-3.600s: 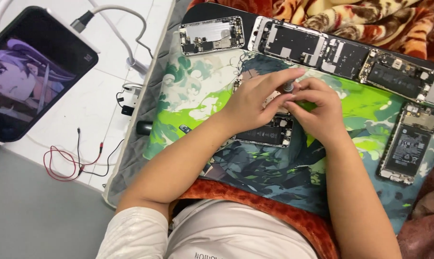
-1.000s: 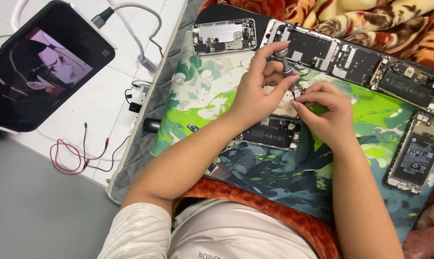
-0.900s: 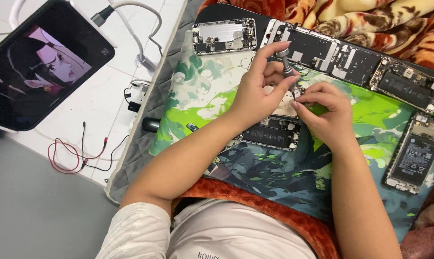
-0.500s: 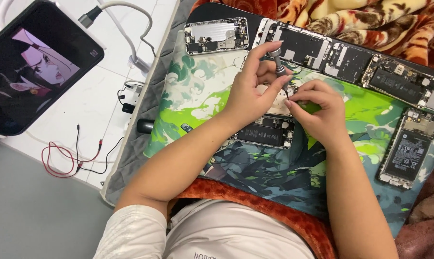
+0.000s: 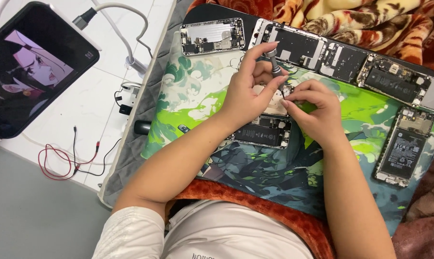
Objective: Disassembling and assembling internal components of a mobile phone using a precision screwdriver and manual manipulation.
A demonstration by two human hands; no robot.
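Since half a second ago the left hand [image 5: 248, 93] has kept its raised pose above the opened phone [image 5: 265, 127], the small screwdriver [image 5: 276, 64] still upright in its grip, while the right hand [image 5: 317, 112] stays pinched beside it. Taking the green printed work mat [image 5: 188, 103] as the landmark: it lies across the person's lap, over a dark board whose grey edge shows along the mat's left side. Off the mat to the left, on the white tiled floor, a tablet [image 5: 30, 72] with a lit screen sits tilted, with a grey cable [image 5: 126, 43] plugged into its upper corner and red and black wires [image 5: 66, 158] looped below it. A patterned orange blanket [image 5: 370, 24] lies beyond the mat's far edge. Along that far edge a row of opened phone bodies rests: a silver one [image 5: 212, 36] at the left, then black-plated ones [image 5: 303, 48], then one with a dark battery [image 5: 394, 84]. At the mat's right edge lies another opened phone [image 5: 404, 148] with a black battery. Near the mat's middle sits the opened phone being worked on, its battery showing under the left wrist. The left hand is closed around the screwdriver, thumb and fingers on its shaft. The right hand's fingertips [image 5: 286, 101] are pinched together over the phone's top end; whether they hold anything is too small to tell.
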